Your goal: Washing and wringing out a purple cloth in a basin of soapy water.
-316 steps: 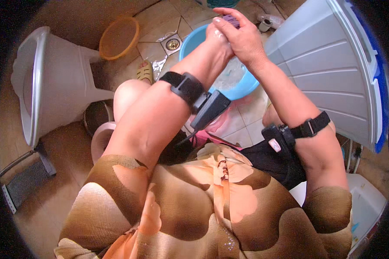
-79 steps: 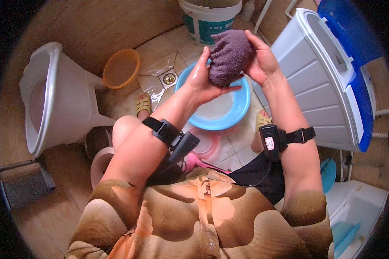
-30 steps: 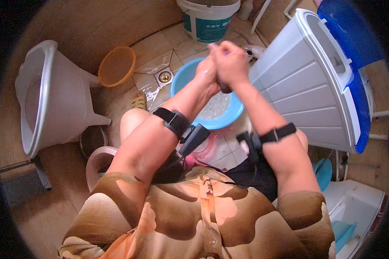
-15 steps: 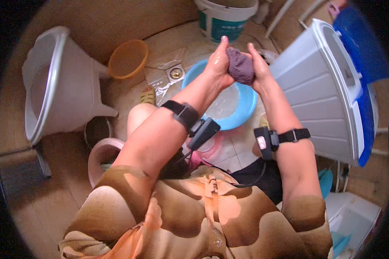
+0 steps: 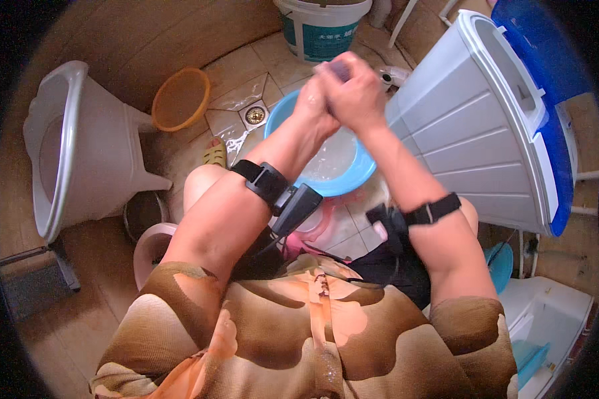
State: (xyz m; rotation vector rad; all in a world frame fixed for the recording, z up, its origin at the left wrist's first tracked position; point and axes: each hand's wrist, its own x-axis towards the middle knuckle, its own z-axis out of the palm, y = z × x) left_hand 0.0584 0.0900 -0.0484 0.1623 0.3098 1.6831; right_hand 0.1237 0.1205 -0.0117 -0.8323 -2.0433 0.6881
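Observation:
A purple-grey cloth [image 5: 340,69], crumpled small, is squeezed between my two hands above the basin. My left hand [image 5: 315,105] is closed beneath and beside it, pressed against the other palm. Over the top wraps my right hand [image 5: 359,92], its fingers curled and slightly blurred, so that most of the cloth is hidden. Below them the light-blue basin [image 5: 361,174] sits on the tiled floor with cloudy, whitish water [image 5: 335,158] in it. Black straps with small devices are on both my forearms.
At the left a white plastic chair [image 5: 106,149] stands near an orange basin [image 5: 182,100] and a floor drain [image 5: 255,116]. A white-and-green bucket [image 5: 321,32] is at the back. On the right rises a pale washing machine [image 5: 469,126] with a blue lid [image 5: 546,53].
My right hand has turned over and closed on the cloth, which was spread wider between both open hands. The hands have come together and shifted left in the picture.

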